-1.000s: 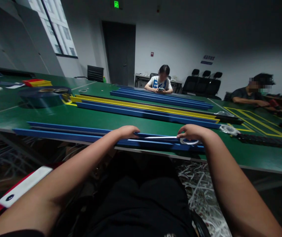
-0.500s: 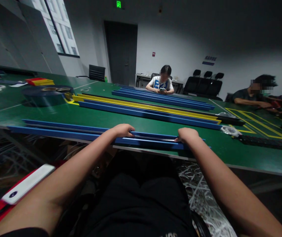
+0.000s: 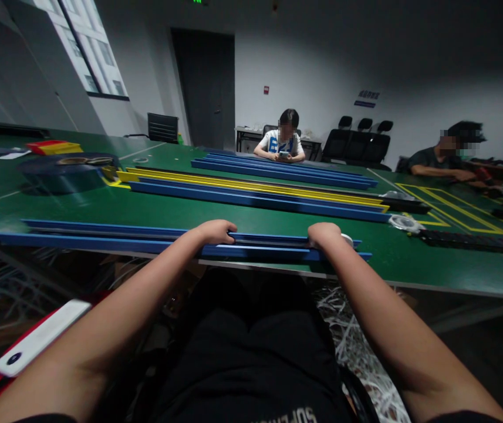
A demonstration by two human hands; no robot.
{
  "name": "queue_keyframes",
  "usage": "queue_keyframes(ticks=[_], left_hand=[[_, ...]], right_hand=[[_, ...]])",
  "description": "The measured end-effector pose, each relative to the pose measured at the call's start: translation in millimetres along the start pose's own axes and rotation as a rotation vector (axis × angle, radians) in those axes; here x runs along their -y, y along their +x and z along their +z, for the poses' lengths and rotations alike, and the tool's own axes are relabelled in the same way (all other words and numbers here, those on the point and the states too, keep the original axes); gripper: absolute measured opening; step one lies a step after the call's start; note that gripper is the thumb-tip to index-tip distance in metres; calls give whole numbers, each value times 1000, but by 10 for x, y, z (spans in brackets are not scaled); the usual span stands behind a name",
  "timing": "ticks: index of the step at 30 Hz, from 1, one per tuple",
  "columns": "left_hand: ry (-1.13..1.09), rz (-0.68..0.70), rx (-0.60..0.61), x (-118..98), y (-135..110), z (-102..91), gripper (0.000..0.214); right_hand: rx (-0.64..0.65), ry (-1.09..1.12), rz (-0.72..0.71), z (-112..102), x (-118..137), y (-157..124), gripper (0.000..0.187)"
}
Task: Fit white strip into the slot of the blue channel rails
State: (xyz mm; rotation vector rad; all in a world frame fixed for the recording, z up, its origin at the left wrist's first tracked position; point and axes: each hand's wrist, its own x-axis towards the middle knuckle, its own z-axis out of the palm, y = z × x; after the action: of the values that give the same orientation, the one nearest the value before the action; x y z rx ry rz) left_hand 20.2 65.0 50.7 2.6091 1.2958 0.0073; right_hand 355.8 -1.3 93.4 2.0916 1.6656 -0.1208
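Observation:
A long blue channel rail (image 3: 114,242) lies along the near edge of the green table, with raised walls front and back. My left hand (image 3: 216,231) is closed around the rail's back wall, thumb and forefinger at its edge. Farther right, my right hand (image 3: 323,236) is curled low over the same rail, its fingertips mostly hidden. A white roll of tape (image 3: 347,239) shows just past that hand's outer side and appears to be in its grip. The hands are apart, with a stretch of rail between them.
Behind lie a yellow rail (image 3: 255,187), another blue rail (image 3: 251,201) and a stack of blue rails (image 3: 277,170). A big dark roll (image 3: 64,176) is at left, a clear-wrapped roll (image 3: 403,223) at right. Two people sit across the green table (image 3: 167,214). White strips (image 3: 357,352) litter the floor.
My right hand has shifted slightly left relative to the rail's right end, and the white roll now shows beside it. My left hand keeps its hold. The view has moved slightly.

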Motion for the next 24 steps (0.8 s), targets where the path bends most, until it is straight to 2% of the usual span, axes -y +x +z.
queue_keyframes(ticks=[3, 6, 9, 15, 17, 20, 24], left_hand=[[-1, 10, 28, -82, 64, -3, 28], [-5, 16, 27, -259, 174, 19, 33], [10, 45, -7, -544, 342, 67, 38], [55, 71, -100, -1244, 698, 200, 39], [35, 63, -129, -1398, 776, 245, 38], [-31, 50, -97, -1470, 826, 286, 37], [-38, 76, -111, -1385, 769, 297, 32]], right_hand=[[-9, 23, 3, 22, 6, 11, 43], [-25, 43, 27, 63, 25, -7, 39], [-57, 52, 47, 118, 32, -33, 36], [-60, 89, 38, 179, -16, -26, 34], [-62, 97, 46, 183, -25, -20, 35], [-67, 100, 52, 189, -29, -30, 36], [-107, 95, 51, 186, -37, -79, 35]])
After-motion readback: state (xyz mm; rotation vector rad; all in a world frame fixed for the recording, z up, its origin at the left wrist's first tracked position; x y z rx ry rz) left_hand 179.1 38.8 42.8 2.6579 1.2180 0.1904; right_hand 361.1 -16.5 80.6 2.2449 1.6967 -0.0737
